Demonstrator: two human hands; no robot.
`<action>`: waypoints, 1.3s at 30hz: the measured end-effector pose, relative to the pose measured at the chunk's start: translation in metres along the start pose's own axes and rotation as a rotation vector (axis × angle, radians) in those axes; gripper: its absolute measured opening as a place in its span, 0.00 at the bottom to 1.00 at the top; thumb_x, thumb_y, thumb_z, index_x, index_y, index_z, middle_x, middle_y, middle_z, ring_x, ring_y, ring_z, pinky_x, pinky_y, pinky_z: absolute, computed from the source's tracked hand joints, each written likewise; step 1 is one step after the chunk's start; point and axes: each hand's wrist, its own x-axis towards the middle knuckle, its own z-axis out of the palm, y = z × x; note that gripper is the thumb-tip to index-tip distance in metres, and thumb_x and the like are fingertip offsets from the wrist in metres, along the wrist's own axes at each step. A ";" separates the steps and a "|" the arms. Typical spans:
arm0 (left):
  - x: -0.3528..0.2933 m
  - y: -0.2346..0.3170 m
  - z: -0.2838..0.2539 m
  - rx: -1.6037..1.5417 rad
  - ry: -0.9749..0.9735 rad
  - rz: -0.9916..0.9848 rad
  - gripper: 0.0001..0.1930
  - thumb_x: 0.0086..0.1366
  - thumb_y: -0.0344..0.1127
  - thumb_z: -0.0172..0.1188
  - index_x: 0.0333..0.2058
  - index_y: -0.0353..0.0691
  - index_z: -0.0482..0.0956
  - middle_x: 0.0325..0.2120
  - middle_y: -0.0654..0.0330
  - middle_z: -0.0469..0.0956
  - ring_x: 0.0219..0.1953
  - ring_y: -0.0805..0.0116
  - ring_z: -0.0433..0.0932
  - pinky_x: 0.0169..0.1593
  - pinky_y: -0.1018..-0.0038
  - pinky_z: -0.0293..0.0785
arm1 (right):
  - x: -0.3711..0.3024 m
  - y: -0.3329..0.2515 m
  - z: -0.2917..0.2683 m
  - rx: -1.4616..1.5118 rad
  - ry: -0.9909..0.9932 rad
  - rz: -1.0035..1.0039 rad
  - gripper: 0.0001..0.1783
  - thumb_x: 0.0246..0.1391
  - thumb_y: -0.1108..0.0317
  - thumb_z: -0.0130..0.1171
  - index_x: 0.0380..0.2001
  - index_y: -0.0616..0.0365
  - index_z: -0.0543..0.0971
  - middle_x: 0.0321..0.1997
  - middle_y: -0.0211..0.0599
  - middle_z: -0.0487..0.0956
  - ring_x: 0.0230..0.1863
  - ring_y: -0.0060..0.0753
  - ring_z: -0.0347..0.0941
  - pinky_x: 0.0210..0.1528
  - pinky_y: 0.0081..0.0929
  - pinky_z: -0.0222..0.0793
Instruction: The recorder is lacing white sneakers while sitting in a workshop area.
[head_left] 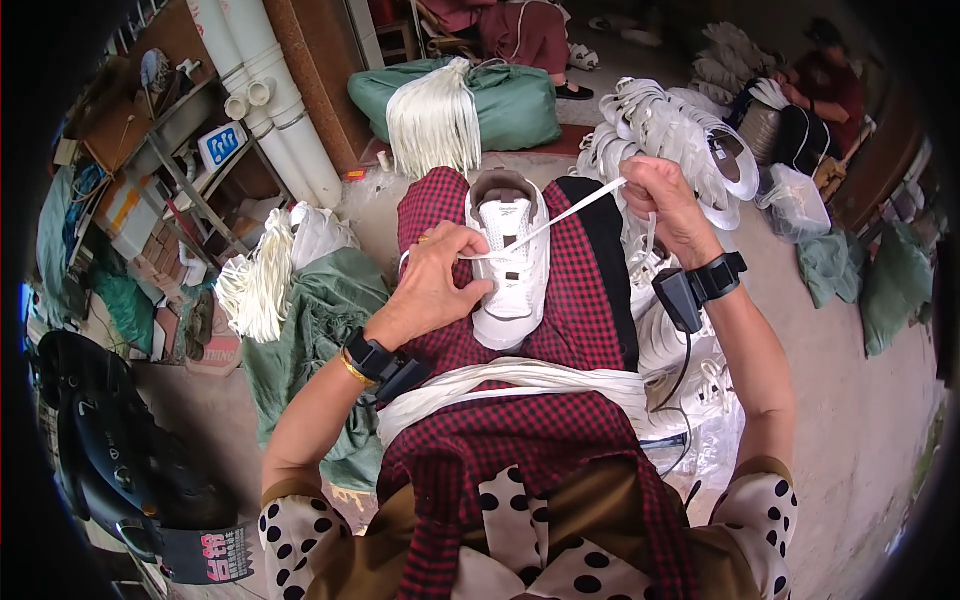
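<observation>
— Checked red-and-black cloth point(590, 290) is spread over the lap, and on it a white shoe point(512, 262) is laid sole down, toe toward the body. A thick bundle of white laces point(500, 382) is draped across the lap just below the toe. How is the shoe being kept from shifting?

— It is pinned by the left hand point(432, 285), which is curled over the near side of the upper, fingers pressed by the eyelets where the white lace point(570, 212) is threaded. Good lacing depends on that hold: the shoe should be pressed flat into the cloth so that the pull is taken by the eyelets alone.

— And the lace itself?

— One end is pinched in the right hand point(668, 205), closed and raised up and to the right, so the lace is drawn taut in a straight line from the eyelets. The pull is best kept along that line, with the lace kept flat and untwisted.

— Is the other end evened out?

— That cannot be told with certainty; the far end appears to be hidden under the left fingers. Both ends should be matched in length before the next eyelet is entered.

— Anything close by that could snag?

— A pile of white shoes point(690, 140) is stacked just beyond the right hand, so the free end is better held clear of it.
</observation>
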 end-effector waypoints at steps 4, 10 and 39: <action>-0.006 -0.011 -0.004 0.279 0.136 0.020 0.15 0.49 0.27 0.68 0.37 0.40 0.76 0.38 0.58 0.73 0.47 0.55 0.73 0.56 0.59 0.63 | -0.004 0.031 -0.029 -0.520 -0.017 0.066 0.13 0.60 0.59 0.64 0.30 0.57 0.77 0.24 0.21 0.73 0.27 0.14 0.68 0.31 0.18 0.64; -0.009 -0.016 -0.013 0.420 0.099 0.051 0.10 0.54 0.29 0.66 0.35 0.42 0.76 0.40 0.59 0.71 0.46 0.57 0.68 0.47 0.61 0.58 | -0.016 0.014 0.033 -0.944 0.063 -0.319 0.16 0.48 0.76 0.64 0.42 0.64 0.76 0.40 0.41 0.80 0.44 0.35 0.78 0.50 0.31 0.72; -0.060 -0.095 -0.136 0.656 0.073 0.132 0.06 0.64 0.28 0.57 0.41 0.39 0.76 0.30 0.52 0.77 0.32 0.46 0.78 0.34 0.58 0.75 | -0.041 -0.003 -0.011 -1.446 -0.265 -0.463 0.04 0.56 0.73 0.60 0.36 0.59 0.80 0.30 0.42 0.78 0.31 0.50 0.77 0.33 0.39 0.73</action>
